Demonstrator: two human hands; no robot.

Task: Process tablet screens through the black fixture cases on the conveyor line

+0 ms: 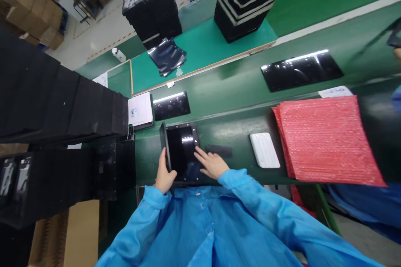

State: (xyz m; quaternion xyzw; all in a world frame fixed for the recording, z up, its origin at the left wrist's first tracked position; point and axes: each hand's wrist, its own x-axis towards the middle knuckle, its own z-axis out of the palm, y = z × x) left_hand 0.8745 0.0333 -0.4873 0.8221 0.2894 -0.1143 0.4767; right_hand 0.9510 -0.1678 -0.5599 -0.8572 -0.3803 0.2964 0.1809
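In front of me on the green bench lies a black rectangular tray [196, 133] with small light dots along its rim. Inside it is a dark glossy screen panel [181, 150] that reflects a light. My left hand [164, 175] grips a thin black panel [163, 133] standing on edge at the tray's left side, thumb toward me and fingers behind it. My right hand [213, 164] rests at the tray's right rim, fingers stretched out and apart, holding nothing. A dark flat strip [219, 150] lies just beyond its fingers.
Right of the tray are a white pad [265, 150] and a stack of red bubble bags [328, 139]. Glossy black panels [171, 106] lie on the raised strip behind. Tall stacks of black trays [62, 100] crowd the left side. Papers [140, 108] sit behind left.
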